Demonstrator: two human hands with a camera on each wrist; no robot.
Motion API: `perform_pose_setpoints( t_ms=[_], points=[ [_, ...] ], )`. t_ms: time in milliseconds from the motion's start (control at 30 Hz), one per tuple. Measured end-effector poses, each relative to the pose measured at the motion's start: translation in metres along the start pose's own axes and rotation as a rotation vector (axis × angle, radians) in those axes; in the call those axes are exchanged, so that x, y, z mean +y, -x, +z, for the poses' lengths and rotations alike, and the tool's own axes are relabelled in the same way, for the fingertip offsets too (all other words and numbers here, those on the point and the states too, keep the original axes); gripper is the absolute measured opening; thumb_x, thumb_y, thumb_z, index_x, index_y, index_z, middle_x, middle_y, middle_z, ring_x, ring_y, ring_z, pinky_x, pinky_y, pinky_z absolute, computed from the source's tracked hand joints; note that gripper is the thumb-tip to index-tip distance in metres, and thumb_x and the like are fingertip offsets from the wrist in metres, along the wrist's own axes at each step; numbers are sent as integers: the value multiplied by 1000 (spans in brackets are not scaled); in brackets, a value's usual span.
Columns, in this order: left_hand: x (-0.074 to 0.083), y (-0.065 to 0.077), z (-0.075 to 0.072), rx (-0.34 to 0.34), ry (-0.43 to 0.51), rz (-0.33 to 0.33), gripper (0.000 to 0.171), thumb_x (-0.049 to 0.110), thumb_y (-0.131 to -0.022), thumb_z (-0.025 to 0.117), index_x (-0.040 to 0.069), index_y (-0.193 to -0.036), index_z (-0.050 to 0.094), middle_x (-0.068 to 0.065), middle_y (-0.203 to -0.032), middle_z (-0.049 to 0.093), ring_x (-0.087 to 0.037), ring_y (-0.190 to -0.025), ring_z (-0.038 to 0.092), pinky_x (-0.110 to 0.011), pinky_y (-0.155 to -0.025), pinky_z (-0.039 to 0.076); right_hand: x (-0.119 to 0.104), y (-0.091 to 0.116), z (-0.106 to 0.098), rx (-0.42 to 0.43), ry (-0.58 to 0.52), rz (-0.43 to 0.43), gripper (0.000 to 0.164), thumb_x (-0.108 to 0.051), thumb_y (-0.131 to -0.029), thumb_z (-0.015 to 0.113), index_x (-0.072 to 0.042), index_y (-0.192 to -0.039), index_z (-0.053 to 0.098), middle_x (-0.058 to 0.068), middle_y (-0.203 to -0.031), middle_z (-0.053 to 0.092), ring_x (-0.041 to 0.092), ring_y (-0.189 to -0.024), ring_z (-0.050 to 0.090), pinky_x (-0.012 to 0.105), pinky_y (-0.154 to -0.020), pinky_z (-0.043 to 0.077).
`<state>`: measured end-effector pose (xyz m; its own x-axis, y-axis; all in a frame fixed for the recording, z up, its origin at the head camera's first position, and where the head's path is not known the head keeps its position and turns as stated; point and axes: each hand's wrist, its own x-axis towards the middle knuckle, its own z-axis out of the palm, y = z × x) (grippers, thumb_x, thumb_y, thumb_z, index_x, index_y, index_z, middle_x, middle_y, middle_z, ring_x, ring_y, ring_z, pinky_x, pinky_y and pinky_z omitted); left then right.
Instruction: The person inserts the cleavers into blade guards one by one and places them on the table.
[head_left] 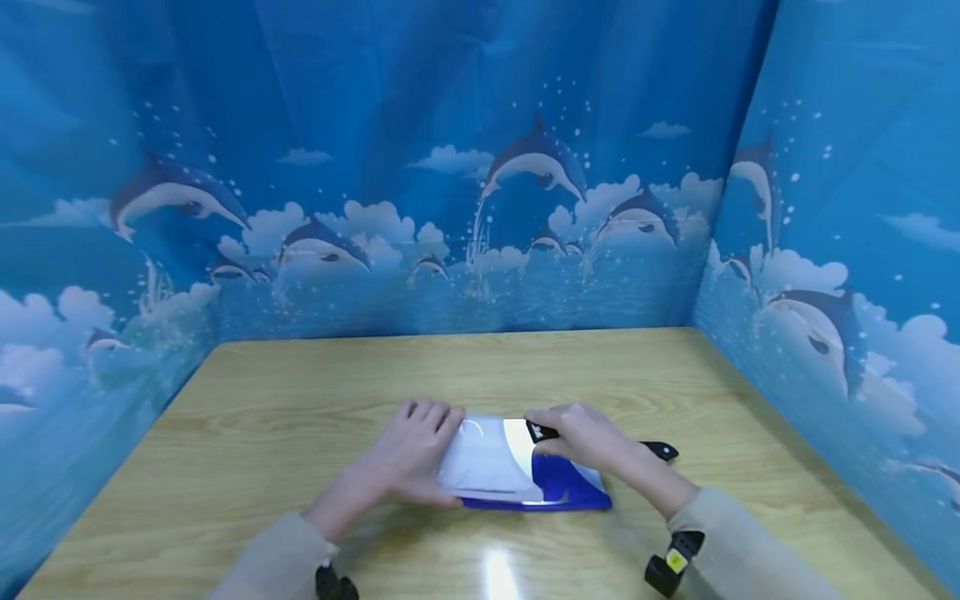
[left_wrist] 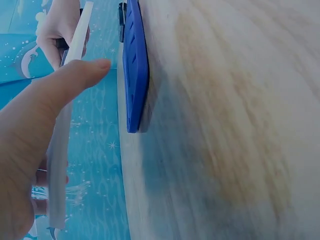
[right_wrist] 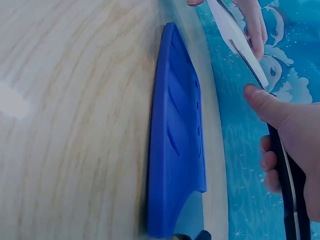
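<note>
My left hand (head_left: 422, 450) holds a white blade cover (head_left: 480, 462) by its left end, thumb on the near side and fingers behind. The cover sits over much of the blade of a kitchen knife (head_left: 517, 446). My right hand (head_left: 581, 436) grips that knife's black handle (right_wrist: 287, 185). Knife and cover are raised above the table in both wrist views. Below them on the table lies a blue blade cover (right_wrist: 175, 125), with a bit of grey blade (right_wrist: 192, 215) showing at one end. A black handle end (head_left: 662, 451) shows beyond my right wrist; the rest is hidden.
The wooden table (head_left: 322, 375) meets blue dolphin-print curtains (head_left: 450, 292) at its back and sides. Each wrist wears a small black camera, one of them at the right cuff (head_left: 675, 562). Light glares on the front of the tabletop.
</note>
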<state>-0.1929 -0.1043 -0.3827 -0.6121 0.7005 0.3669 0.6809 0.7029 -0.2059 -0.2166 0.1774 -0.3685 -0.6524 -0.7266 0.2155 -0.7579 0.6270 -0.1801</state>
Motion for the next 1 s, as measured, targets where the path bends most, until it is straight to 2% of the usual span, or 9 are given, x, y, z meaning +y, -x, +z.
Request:
perform_pose_setpoints(
  t_ms=[133, 333, 433, 600, 800, 900, 1000],
  points=[
    [2, 0, 4, -25, 9, -11, 108, 76, -48, 67, 6, -127, 45, -11, -110, 53, -26, -98, 50, -44, -81, 41, 2, 2, 4, 6, 55, 15, 43, -27, -81, 70, -3, -116, 63, 6, -92, 68, 11, -73, 62, 23, -56, 48],
    [3, -6, 6, -66, -10, -44, 109, 77, -50, 65, 6, -129, 43, -11, -112, 52, -26, -101, 49, -45, -84, 41, 4, 3, 4, 6, 65, 131, 39, -27, -82, 69, -9, -116, 63, 2, -91, 66, 11, -71, 58, 24, -52, 43],
    [2, -10, 5, -86, -6, -52, 110, 78, -50, 64, 6, -130, 42, -12, -113, 52, -26, -102, 48, -45, -85, 40, 7, 5, 5, 41, 70, 166, 34, -26, -81, 71, -11, -110, 65, 0, -90, 66, 12, -73, 60, 25, -55, 45],
    [2, -16, 2, -122, 42, -57, 115, 78, -51, 65, 5, -135, 39, -15, -119, 50, -29, -108, 47, -49, -91, 38, 17, 12, 2, 72, 30, 158, 31, -24, -80, 72, -10, -108, 67, 1, -95, 68, 14, -80, 63, 28, -64, 51],
    [-4, -20, -3, -200, 118, -89, 114, 73, -56, 67, 3, -140, 34, -17, -129, 45, -32, -119, 41, -54, -99, 31, 33, 25, -9, 79, 24, 128, 34, -25, -81, 71, -7, -110, 67, 4, -96, 69, 16, -81, 64, 29, -63, 50],
    [-7, -24, -5, -201, 122, -77, 113, 72, -58, 67, 1, -140, 34, -17, -131, 44, -32, -120, 40, -54, -99, 31, 40, 31, -15, 87, 39, 137, 36, -28, -80, 71, -7, -110, 68, 5, -97, 69, 17, -82, 64, 31, -63, 50],
    [-9, -29, -6, -193, 137, -54, 110, 70, -60, 66, 0, -139, 34, -16, -131, 43, -31, -120, 40, -53, -98, 32, 46, 34, -19, 64, 6, 167, 37, -28, -81, 70, -7, -111, 68, 5, -98, 69, 17, -83, 64, 32, -65, 51]
  ],
)
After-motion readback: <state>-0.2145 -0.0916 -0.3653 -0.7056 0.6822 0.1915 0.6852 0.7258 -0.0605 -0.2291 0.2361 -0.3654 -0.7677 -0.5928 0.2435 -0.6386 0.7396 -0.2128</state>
